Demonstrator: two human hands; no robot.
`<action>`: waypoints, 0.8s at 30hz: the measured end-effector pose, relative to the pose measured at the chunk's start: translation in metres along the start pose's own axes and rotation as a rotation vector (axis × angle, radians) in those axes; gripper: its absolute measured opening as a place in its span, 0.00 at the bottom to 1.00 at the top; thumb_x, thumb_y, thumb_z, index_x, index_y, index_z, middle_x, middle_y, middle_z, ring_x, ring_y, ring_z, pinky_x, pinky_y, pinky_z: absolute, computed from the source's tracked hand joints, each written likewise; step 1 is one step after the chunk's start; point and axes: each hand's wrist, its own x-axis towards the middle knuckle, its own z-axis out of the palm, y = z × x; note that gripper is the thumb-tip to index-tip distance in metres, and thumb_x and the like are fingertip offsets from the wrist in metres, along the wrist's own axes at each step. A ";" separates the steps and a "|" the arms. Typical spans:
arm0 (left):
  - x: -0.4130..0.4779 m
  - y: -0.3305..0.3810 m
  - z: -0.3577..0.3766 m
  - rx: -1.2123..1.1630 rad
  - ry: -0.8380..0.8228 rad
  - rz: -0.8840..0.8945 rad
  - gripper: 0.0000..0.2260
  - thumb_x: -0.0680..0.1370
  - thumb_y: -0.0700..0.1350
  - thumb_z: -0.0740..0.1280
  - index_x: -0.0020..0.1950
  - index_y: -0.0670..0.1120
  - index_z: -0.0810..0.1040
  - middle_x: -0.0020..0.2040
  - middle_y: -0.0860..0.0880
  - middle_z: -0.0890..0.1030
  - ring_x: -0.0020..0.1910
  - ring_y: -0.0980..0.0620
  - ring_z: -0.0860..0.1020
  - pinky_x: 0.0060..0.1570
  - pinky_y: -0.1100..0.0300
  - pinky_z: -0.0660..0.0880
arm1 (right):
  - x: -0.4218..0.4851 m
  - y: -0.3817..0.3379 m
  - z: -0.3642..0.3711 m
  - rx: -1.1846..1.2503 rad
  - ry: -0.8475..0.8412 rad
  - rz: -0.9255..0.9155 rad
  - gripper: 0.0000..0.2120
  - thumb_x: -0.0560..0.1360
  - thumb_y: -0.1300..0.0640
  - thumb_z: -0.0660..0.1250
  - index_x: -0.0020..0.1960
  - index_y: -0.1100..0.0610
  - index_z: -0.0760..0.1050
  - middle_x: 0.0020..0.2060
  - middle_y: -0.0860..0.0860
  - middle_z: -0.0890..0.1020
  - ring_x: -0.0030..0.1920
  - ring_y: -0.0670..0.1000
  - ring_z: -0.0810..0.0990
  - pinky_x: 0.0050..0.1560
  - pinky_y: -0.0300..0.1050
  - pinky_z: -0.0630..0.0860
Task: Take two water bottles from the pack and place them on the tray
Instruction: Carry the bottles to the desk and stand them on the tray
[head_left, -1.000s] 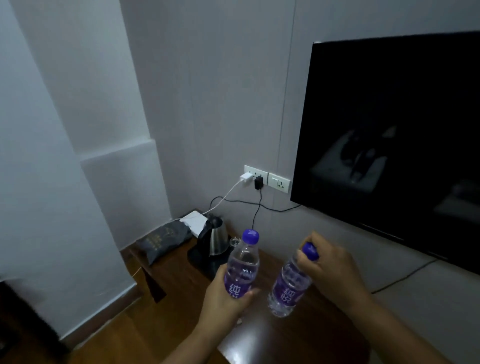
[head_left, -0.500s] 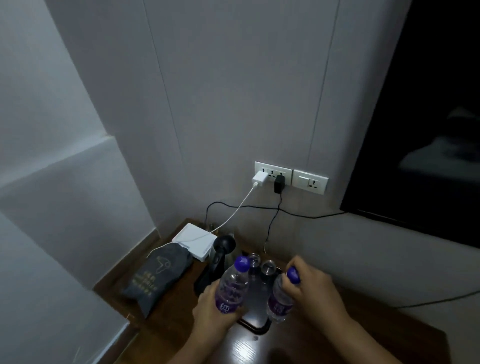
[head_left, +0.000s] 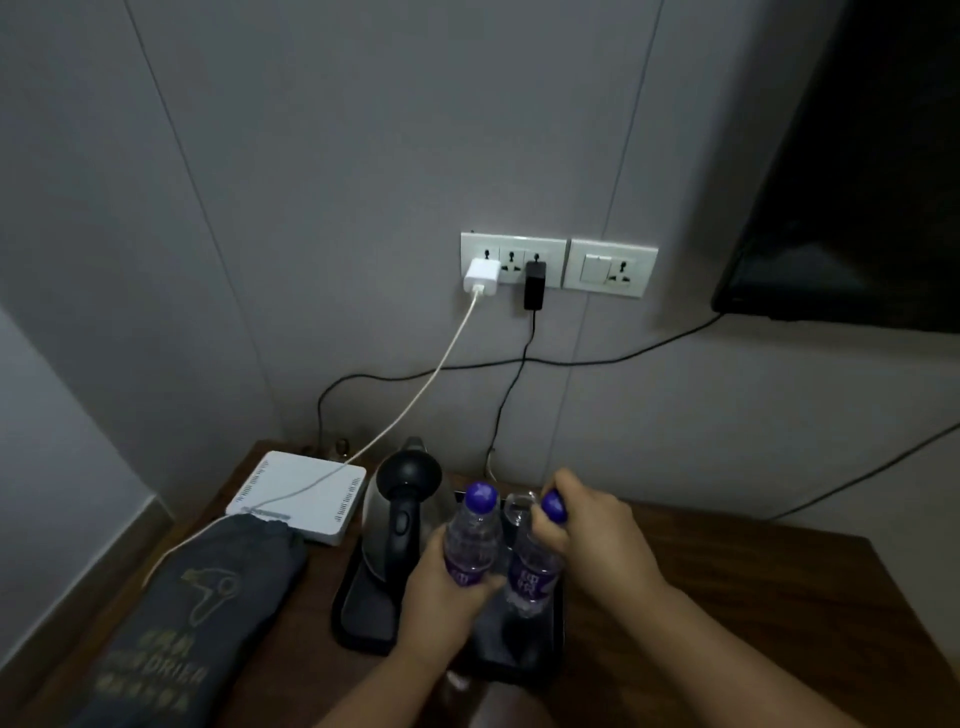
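Two clear water bottles with purple caps and purple labels stand upright over a black tray (head_left: 363, 618) on the wooden table. My left hand (head_left: 441, 603) grips the left bottle (head_left: 472, 535) around its lower body. My right hand (head_left: 592, 540) holds the right bottle (head_left: 532, 582) at its neck, just under the cap. Whether either bottle's base touches the tray is hidden by my hands. The pack is out of view.
A steel kettle with a black handle (head_left: 402, 514) occupies the tray's left part, and glasses (head_left: 519, 506) stand behind the bottles. A white router (head_left: 298, 496) and a grey hairdryer bag (head_left: 202, 613) lie to the left. Cables hang from the wall sockets (head_left: 556, 265). A dark TV (head_left: 857, 182) hangs at the right.
The view has moved closer to the table. Both hands carried the bottles forward and down, from in front of the table to over the black tray beside the kettle.
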 end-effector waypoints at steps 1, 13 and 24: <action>0.005 -0.011 0.006 -0.001 -0.007 0.022 0.29 0.63 0.43 0.84 0.55 0.64 0.75 0.52 0.61 0.85 0.51 0.68 0.81 0.51 0.65 0.76 | 0.002 0.006 0.010 -0.007 0.013 -0.001 0.12 0.75 0.43 0.67 0.45 0.46 0.65 0.37 0.47 0.79 0.38 0.53 0.77 0.38 0.50 0.73; 0.052 -0.099 0.055 -0.004 -0.014 0.142 0.30 0.65 0.45 0.84 0.60 0.61 0.74 0.50 0.59 0.84 0.48 0.72 0.80 0.39 0.73 0.74 | 0.020 0.062 0.084 -0.030 0.100 -0.032 0.13 0.75 0.43 0.67 0.44 0.51 0.68 0.38 0.52 0.79 0.38 0.56 0.78 0.39 0.55 0.77; 0.062 -0.105 0.060 -0.029 0.037 0.294 0.29 0.66 0.49 0.83 0.60 0.61 0.71 0.47 0.62 0.83 0.42 0.73 0.80 0.34 0.73 0.72 | 0.028 0.083 0.119 0.219 0.319 -0.106 0.11 0.73 0.40 0.70 0.45 0.46 0.76 0.36 0.47 0.81 0.35 0.44 0.80 0.36 0.45 0.78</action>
